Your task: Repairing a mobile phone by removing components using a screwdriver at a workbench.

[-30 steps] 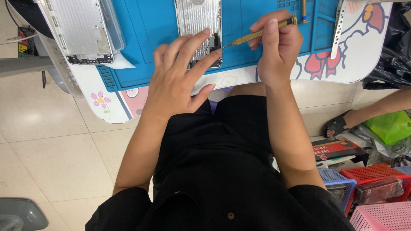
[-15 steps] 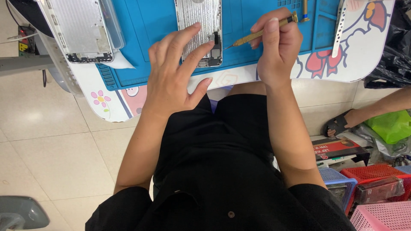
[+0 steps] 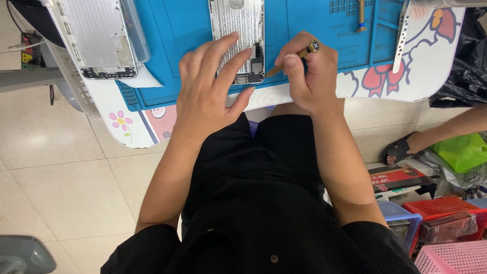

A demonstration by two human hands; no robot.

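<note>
- Black clothing (image 3: 264,203) is seen nearest, filling the lower middle; pink plastic basket (image 3: 451,259) and red plastic basket (image 3: 441,208) sit on the tiled floor at near right.
- Left hand (image 3: 208,96) is laid flat, fingers spread, on the near end of the silver metal phone housing (image 3: 238,25); nothing is gripped.
- Right hand (image 3: 309,76) is closed around a slim brass-coloured screwdriver (image 3: 294,56), just right of the housing; its tip is pointed at the housing's near right corner, contact cannot be told.
- Hands are held apart, housing between them.
- Housing lies on the blue rubber work mat (image 3: 314,25), on a white cartoon-printed table (image 3: 421,76).
- A second silver housing (image 3: 96,35) lies far left.
</note>
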